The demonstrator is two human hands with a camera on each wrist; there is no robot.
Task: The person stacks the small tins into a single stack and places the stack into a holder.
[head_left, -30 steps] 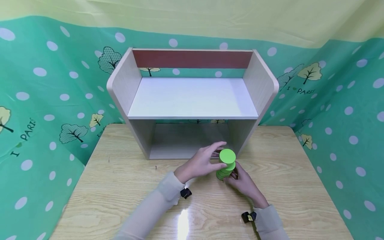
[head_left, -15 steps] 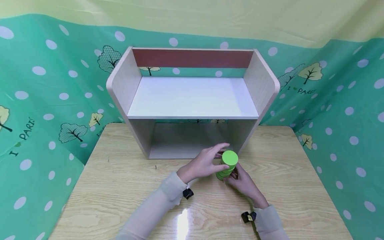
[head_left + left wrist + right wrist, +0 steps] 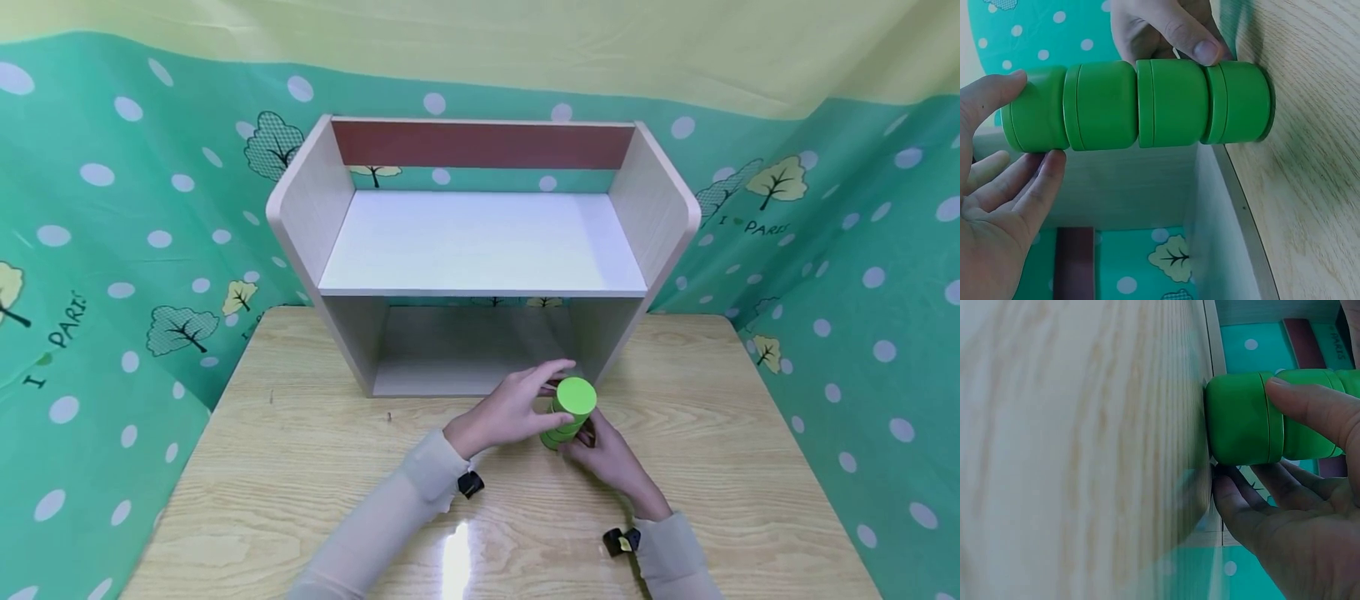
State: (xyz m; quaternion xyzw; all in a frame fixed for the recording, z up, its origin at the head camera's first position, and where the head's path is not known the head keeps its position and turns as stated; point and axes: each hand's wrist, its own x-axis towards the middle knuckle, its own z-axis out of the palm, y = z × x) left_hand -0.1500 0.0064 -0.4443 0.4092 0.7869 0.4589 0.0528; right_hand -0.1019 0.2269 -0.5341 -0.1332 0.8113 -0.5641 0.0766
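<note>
Several small green lidded canisters [image 3: 1175,103] stand on one another in an upright stack on the table. My left hand [image 3: 510,408] pinches the top canister [image 3: 576,395] between thumb and fingertips. Low on the stack, my right hand [image 3: 609,457] holds the canisters from the right side. Its thumb [image 3: 1300,400] lies near the joint between the bottom canister [image 3: 1238,419] and the one above, with fingers curled on the opposite side. In the left wrist view the canisters sit nearly in line, each with a thin lid seam.
A pale two-level shelf unit [image 3: 483,293] with a reddish-brown back rail [image 3: 480,145] stands just behind the stack. The wooden table [image 3: 300,483] extends to both sides. A green dotted cloth [image 3: 112,208] hangs round the back and sides.
My left hand has shifted the top canister slightly right and toward me, so it now covers the lid below that showed earlier. My right hand has stayed in place.
</note>
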